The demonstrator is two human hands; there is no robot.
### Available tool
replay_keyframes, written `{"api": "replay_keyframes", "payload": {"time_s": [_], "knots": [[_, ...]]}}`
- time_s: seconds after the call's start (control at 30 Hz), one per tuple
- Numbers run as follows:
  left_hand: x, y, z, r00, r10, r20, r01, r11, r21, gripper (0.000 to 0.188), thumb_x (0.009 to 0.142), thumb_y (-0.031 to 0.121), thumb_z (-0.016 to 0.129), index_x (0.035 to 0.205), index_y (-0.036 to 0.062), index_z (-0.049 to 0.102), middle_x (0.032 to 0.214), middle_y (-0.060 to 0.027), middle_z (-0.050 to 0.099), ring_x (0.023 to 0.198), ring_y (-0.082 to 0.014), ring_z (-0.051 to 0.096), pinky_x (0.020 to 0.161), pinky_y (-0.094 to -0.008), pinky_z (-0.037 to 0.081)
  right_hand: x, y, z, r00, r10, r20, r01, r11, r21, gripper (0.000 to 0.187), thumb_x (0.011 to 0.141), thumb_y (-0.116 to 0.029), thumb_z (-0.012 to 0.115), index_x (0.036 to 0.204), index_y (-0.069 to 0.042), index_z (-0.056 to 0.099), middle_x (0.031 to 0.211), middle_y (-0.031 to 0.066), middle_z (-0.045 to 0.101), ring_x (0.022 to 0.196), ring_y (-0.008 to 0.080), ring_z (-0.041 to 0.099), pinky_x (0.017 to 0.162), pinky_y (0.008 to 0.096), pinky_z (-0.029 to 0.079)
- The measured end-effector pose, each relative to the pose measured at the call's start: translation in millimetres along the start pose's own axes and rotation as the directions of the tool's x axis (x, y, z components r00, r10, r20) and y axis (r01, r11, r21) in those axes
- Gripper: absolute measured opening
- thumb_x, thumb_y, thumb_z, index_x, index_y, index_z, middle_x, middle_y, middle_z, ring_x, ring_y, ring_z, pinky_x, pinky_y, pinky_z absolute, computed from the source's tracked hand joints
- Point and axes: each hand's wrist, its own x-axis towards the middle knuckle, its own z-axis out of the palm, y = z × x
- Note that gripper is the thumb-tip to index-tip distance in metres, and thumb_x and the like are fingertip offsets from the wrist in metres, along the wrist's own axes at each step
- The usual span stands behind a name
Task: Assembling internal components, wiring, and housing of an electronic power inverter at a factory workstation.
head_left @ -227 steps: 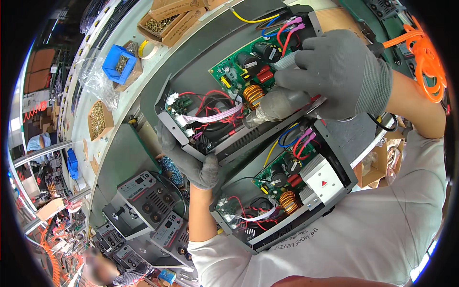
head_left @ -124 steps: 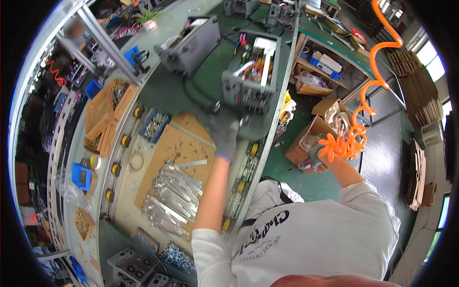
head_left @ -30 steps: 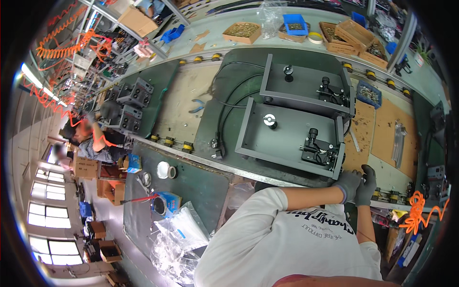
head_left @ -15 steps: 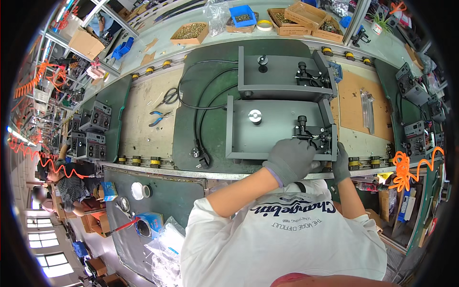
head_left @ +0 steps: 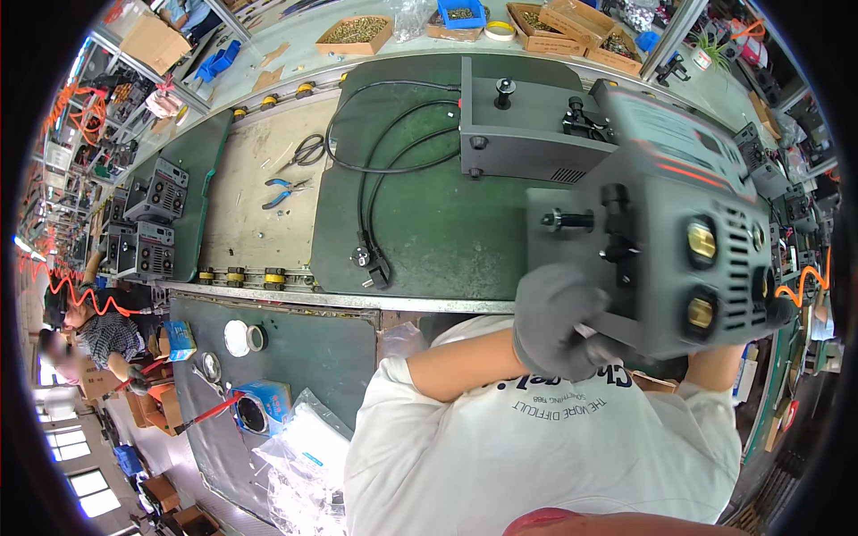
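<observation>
Grey machine case [head_left: 661, 241] lifted, left hand [head_left: 559, 317] fingers clamped under its near edge.

Bench: green mat [head_left: 429, 223], beyond the left hand [head_left: 559, 322].
On mat: grey machine case [head_left: 518, 134], black power cord [head_left: 380, 170].
Further left: pliers [head_left: 284, 189].

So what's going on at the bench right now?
A person in grey gloves has a grey metal machine unit lifted off the green mat, tilted toward them. The left hand grips its lower left edge; the right hand is mostly hidden behind its far side. A second grey unit sits on the mat, with a black power cable coiled beside it.
</observation>
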Motion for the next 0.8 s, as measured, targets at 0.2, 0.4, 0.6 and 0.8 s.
{"api": "replay_keyframes", "payload": {"time_s": [0.2, 0.4, 0.6, 0.8], "knots": [[-94, -36, -22, 0.884, -0.391, -0.258, 0.420, 0.905, 0.070, 0.067, 0.104, 0.057, 0.037, 0.124, -0.0021, 0.062, 0.111, -0.0178, 0.070, 0.098, -0.0356, 0.070, 0.081, -0.0429, 0.056, 6, -18, 141, 0.904, 0.156, 0.398, -0.082, 0.977, -0.196, 0.086, 0.074, -0.033, 0.087, 0.142, 0.000, 0.046, 0.128, 0.0140, 0.061, 0.115, 0.0229, 0.063, 0.102, 0.0406, 0.050], [-141, -42, -82, 0.729, -0.631, -0.266, 0.646, 0.503, 0.574, 0.063, 0.104, 0.057, 0.039, 0.120, 0.0019, 0.066, 0.104, -0.0248, 0.069, 0.096, -0.0451, 0.068, 0.086, -0.0521, 0.052, 43, 31, 191, 0.866, 0.299, 0.401, 0.045, 0.751, -0.658, 0.064, 0.073, -0.029, 0.087, 0.120, 0.001, 0.055, 0.101, 0.0105, 0.063, 0.087, 0.0168, 0.067, 0.077, 0.0334, 0.055], [-62, -15, -199, 0.067, -0.992, -0.104, 0.333, -0.076, 0.940, 0.042, 0.097, 0.044, 0.053, 0.104, 0.0082, 0.073, 0.105, -0.0240, 0.071, 0.101, -0.0438, 0.068, 0.088, -0.0516, 0.053, 66, 73, 213, 0.800, 0.443, 0.405, -0.053, 0.725, -0.687, 0.066, 0.076, -0.023, 0.086, 0.129, -0.003, 0.052, 0.102, 0.0128, 0.062, 0.087, 0.0219, 0.064, 0.078, 0.0352, 0.053], [101, -40, -184, 0.829, -0.540, -0.148, 0.418, 0.422, 0.805, 0.022, 0.094, 0.020, 0.063, 0.110, 0.0067, 0.070, 0.097, -0.0161, 0.071, 0.086, -0.0378, 0.066, 0.079, -0.0473, 0.052, 52, 94, 184, 0.496, 0.569, 0.656, 0.505, 0.426, -0.751, 0.054, 0.087, -0.029, 0.072, 0.131, -0.001, 0.057, 0.109, 0.0172, 0.068, 0.099, 0.0325, 0.069, 0.087, 0.0441, 0.055]]}}
